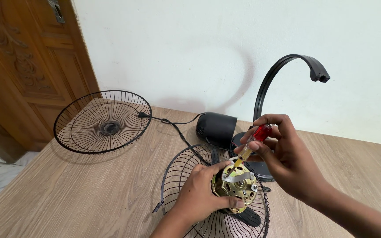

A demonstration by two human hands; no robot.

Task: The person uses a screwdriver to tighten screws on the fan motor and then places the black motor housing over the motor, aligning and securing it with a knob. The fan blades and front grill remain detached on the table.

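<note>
A small brass-coloured fan motor with a pale strap across its top (236,185) was clasped in the left hand (201,194), fingers wrapped round its side, so that it was kept steady above the black wire fan guard (186,185) lying beneath it on the wood-grain table (89,189). A screwdriver with a red and clear yellow plastic handle (253,142) was pinched by the fingertips of the right hand (287,161), its tip brought down onto the top of the motor (the exact screw could not be made out). Both grips were thus closed on something. A second round black wire guard (103,121) lay tilted to the left, well apart, and a black cylindrical motor cover (217,128) with its cord, and a curved black stand arm (287,70), were set behind, near the white wall (199,44).
</note>
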